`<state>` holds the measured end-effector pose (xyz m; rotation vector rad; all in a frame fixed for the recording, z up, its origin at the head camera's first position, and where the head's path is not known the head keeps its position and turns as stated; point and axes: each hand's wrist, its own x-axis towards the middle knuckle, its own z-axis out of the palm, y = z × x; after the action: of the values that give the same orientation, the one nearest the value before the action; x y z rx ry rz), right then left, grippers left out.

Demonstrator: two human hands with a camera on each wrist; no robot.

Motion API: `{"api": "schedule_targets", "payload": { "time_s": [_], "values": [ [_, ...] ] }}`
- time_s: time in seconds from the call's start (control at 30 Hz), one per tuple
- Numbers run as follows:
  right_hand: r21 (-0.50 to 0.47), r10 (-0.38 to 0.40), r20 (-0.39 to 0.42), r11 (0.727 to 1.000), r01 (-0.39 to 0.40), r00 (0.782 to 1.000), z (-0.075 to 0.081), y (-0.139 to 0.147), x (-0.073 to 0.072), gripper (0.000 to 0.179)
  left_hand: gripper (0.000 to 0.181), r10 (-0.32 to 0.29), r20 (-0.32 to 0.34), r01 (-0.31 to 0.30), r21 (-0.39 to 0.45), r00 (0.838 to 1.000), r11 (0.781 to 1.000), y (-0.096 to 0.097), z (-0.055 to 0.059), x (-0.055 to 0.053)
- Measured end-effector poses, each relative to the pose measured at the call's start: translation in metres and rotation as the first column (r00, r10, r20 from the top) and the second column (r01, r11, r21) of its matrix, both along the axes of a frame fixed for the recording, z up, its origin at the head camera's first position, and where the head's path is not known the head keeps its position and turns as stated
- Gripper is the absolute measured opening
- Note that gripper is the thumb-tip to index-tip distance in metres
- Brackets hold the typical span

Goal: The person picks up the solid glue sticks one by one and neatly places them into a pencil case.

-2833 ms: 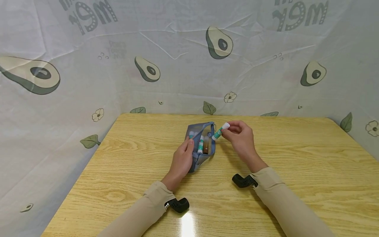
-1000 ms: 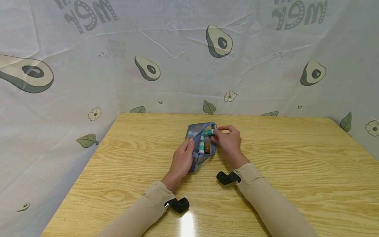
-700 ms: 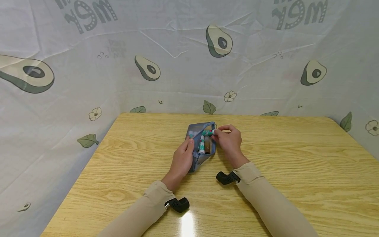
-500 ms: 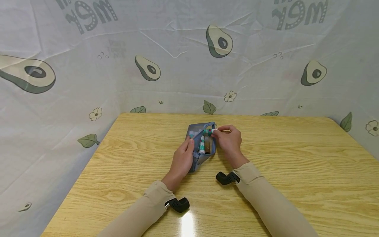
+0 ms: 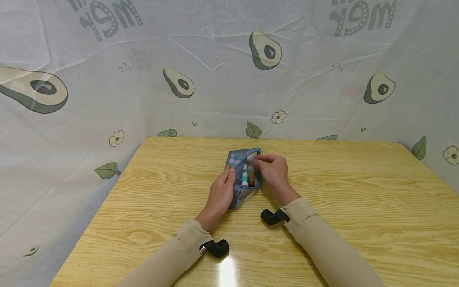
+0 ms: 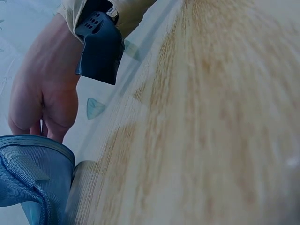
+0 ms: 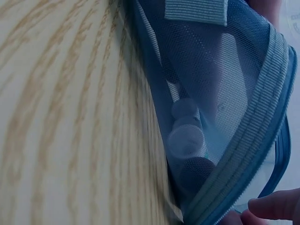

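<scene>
A blue-grey mesh zip pouch (image 5: 244,194) lies on the table with its mouth open to the right. My left hand (image 5: 220,193) grips its left side, thumb on top and the other fingers hidden behind. Inside, a white glue stick with a green label (image 5: 245,175) lies beside a brown tube (image 5: 251,178); more white-and-green sticks (image 5: 232,162) show through the mesh. My right hand (image 5: 274,171) reaches into the mouth, thumb and finger pinching the white end of another glue stick (image 5: 250,158). The right wrist view shows the fingertips (image 7: 269,206) at the zip edge and round ends (image 7: 186,140) through the mesh.
The pouch rests on a wood-grain table (image 5: 340,191). Behind and at both sides hangs a pale cloth (image 5: 215,99) printed with avocados. Black wrist devices (image 5: 216,248) stick out from both sleeves, close above the table.
My right hand has moved left to the pouch, carrying the glue stick from outside into its mouth; now only the white end shows by the fingers. My left hand keeps its hold.
</scene>
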<state>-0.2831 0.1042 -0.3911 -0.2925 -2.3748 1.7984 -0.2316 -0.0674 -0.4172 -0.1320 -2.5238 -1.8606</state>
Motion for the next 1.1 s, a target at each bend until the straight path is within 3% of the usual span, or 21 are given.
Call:
{"api": "schedule_targets", "payload": {
  "time_s": [0.13,0.27,0.43,0.93,1.1],
  "values": [
    [-0.102,0.002,-0.011,0.995,-0.003,1.0,0.003,0.007,0.002,0.028,0.057,-0.009,-0.005,0.009,0.002,1.0,1.0,0.001,-0.001,0.001],
    [-0.242,-0.013,-0.037,0.97,0.004,0.999,0.008,0.017,0.002,0.03,0.056,-0.025,-0.019,0.025,0.009,1.0,1.0,0.004,0.0,0.002],
    [-0.315,-0.049,-0.042,0.949,0.033,0.998,0.013,0.031,0.002,0.032,0.055,-0.042,-0.028,0.042,0.011,0.999,0.999,0.006,0.001,0.004],
    [-0.274,-0.108,-0.052,0.958,0.09,0.993,0.019,0.039,0.003,0.021,0.05,-0.101,-0.092,0.097,-0.051,0.991,0.994,0.01,0.002,0.005],
    [-0.197,-0.054,-0.045,0.979,0.044,0.998,0.023,0.039,0.004,0.031,0.055,-0.119,-0.105,0.108,-0.106,0.987,0.988,0.008,0.005,0.005]
  ]
}}
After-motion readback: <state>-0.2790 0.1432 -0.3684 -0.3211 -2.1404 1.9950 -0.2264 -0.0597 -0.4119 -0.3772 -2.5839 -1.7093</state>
